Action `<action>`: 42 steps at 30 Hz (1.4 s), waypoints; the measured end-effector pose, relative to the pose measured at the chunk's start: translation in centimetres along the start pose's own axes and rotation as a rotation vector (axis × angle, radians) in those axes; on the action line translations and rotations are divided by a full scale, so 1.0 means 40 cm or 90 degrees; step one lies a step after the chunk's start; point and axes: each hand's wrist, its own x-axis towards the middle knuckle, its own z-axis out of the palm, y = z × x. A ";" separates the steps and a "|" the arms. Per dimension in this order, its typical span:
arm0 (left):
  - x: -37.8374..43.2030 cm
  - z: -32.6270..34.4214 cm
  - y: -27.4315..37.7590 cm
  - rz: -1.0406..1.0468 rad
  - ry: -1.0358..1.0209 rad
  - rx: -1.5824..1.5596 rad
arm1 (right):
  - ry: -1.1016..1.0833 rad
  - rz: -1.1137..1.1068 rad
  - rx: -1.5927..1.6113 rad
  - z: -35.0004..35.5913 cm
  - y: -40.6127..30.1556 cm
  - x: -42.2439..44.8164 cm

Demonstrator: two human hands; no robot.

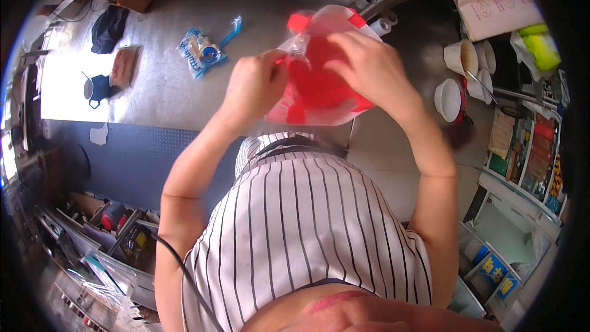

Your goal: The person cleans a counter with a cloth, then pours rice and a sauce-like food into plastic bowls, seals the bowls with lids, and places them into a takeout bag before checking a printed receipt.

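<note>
In front of me is a red and clear plastic bag (318,87), partly blurred by motion. My left hand (256,83) pinches the bag's left edge between thumb and fingers. Over the bag's upper right part is my right hand (373,64), its thumb and forefinger spread apart; its other fingers are partly hidden. To the left of the bag, on the steel table (161,97), lies a torn blue and clear plastic packet (200,53) bearing writing. A blue plastic strip (232,31) lies beside it.
A dark handled cup (97,90), a packaged item (124,67) and black cloth (109,29) sit farther left. White tubs (461,57), a white bowl (447,100) and a carton (498,4) stand at right. Shelving (525,147) and open drawers (115,226) flank me.
</note>
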 end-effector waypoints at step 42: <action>0.278 0.147 -0.085 0.295 -0.564 0.591 | -0.130 0.499 0.208 0.286 0.406 -0.004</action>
